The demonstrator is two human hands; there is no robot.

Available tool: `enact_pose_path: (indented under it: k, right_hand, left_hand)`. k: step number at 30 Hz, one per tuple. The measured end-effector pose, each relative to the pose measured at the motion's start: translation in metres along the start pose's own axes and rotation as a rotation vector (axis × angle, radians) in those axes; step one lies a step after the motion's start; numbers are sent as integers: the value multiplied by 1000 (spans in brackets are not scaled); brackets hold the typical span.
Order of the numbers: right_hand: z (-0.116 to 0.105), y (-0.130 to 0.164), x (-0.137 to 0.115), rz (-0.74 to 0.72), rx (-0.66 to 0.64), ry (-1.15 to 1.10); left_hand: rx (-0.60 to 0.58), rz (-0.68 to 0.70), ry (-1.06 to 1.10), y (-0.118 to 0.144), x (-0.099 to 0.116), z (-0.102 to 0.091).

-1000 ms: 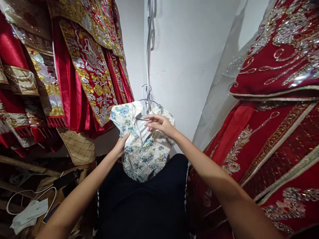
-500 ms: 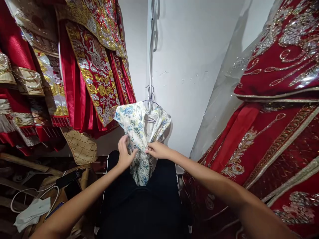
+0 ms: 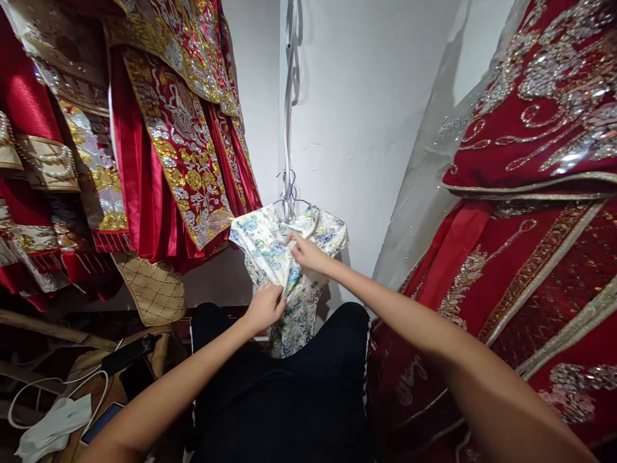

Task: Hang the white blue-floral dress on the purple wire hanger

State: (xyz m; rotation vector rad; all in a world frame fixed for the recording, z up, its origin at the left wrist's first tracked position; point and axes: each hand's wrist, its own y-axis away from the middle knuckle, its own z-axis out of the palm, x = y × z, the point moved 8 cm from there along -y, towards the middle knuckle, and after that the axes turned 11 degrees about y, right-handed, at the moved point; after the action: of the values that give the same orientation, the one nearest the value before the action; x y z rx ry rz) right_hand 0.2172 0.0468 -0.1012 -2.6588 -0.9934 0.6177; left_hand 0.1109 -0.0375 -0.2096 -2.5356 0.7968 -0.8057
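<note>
1. Hanging on wire hanger (image 3: 289, 193) against white wall (image 3: 357, 128), between red embroidered robes (image 3: 178, 128): floral garment (image 3: 270, 247).
2. Pinched fabric at mid-front with left hand (image 3: 267, 307), fingers closed on cloth.
3. Gripped collar area with right hand (image 3: 308, 255), fingertips narrow on the fabric.
4. Best kept taut and smoothed evenly, probably, so nothing slips off the hanger.

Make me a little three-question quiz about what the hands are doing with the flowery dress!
1. True or false: the floral dress hangs on a wire hanger.
2. Which hand touches the dress near its collar?
A. left hand
B. right hand
3. Fill in: the garments hanging at the left are mostly ____ with gold embroidery.

Key: 1 true; 2 B; 3 red.
</note>
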Motion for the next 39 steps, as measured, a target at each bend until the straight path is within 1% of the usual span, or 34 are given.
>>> enact_pose_path:
  k: [2,4,6,8,10,13,16,17,19,20,22,23,24,25,26,27,29,31,33,35,36,38,39]
  right_hand:
    - [-30,-24,9,40,131,67]
    - [-53,-44,10,55,242,203]
    - [-67,-56,9,68,296,306]
    - [-74,-63,9,95,324,327]
    - [-81,-64,13,139,379,273]
    - [-90,-62,25,220,468,90]
    - [-90,-60,31,242,496,-145]
    - [-89,-58,30,236,498,-221]
    - [-90,-53,23,222,509,-341]
    - [-91,-48,18,210,523,-365]
    - [-97,-39,3,152,571,-312]
    - [-101,-34,-7,111,599,-258]
    - [-103,-30,-15,69,624,-209]
    - [-104,-27,-23,34,643,-181]
    - [-103,-25,-27,10,656,-184]
    - [-100,-24,-28,5,667,-215]
    - [-92,-23,-23,41,704,-313]
    - [-79,-21,-15,110,754,-380]
    - [-61,-18,-9,168,788,-408]
    - [-35,-14,-4,232,761,-463]
    - [-21,-11,-2,271,731,-504]
    - [10,0,2,350,659,-581]
    - [25,7,3,383,625,-611]
  left_hand:
    - [-38,3,-44,3,6,10]
    - [-64,11,-76,4,13,22]
    - [-91,11,-103,1,19,31]
    - [-116,4,-121,-1,24,38]
    - [-135,4,-126,-1,28,42]
    - [-154,16,-117,4,31,44]
    - [-164,24,-100,-1,31,35]
    - [-159,26,-86,-8,30,27]
    - [-78,34,0,-31,31,-2]
    - [18,45,106,-46,33,-23]
    - [319,79,339,-75,34,-79]
    - [421,109,406,-88,35,-102]
    - [488,139,435,-101,37,-122]
    - [508,171,423,-114,41,-137]
    - [500,200,382,-127,45,-148]
    - [483,222,325,-137,49,-155]
    - [435,256,197,-152,55,-160]
    - [415,278,103,-159,58,-159]
    - [435,283,76,-159,57,-158]
    - [504,251,127,-156,50,-162]
    - [562,224,176,-153,43,-168]
    - [716,156,299,-146,22,-187]
    - [803,113,386,-142,7,-199]
